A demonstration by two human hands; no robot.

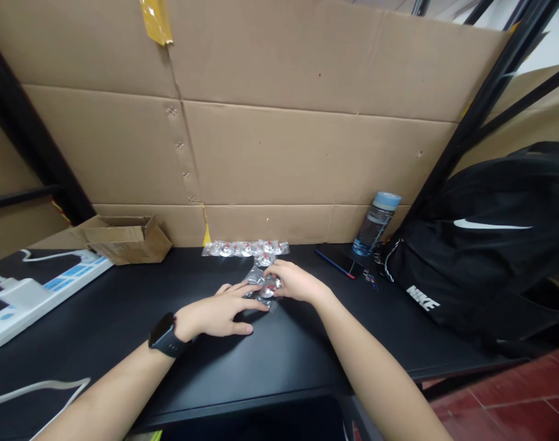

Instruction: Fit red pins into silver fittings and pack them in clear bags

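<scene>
On the black table, a small clear plastic packet [269, 288] with a silvery round item and a red part inside lies between my hands. My right hand [294, 280] has its fingers curled around the packet's right side. From the left, my left hand [224, 309] reaches in with its fingers spread, the fingertips resting on the packet's clear wrap. Just beyond, another such packet [264, 259] lies below a row of several similar packets [247, 248] along the cardboard wall. A dark watch [168, 335] is on my left wrist.
An open cardboard box [132, 240] and a white power strip [45, 301] with plugged cables stand at left. To the right are a phone [340, 261], keys [370, 279], a blue-lidded bottle [375, 225] and a black backpack [485, 245]. Cardboard [279, 153] closes off the back.
</scene>
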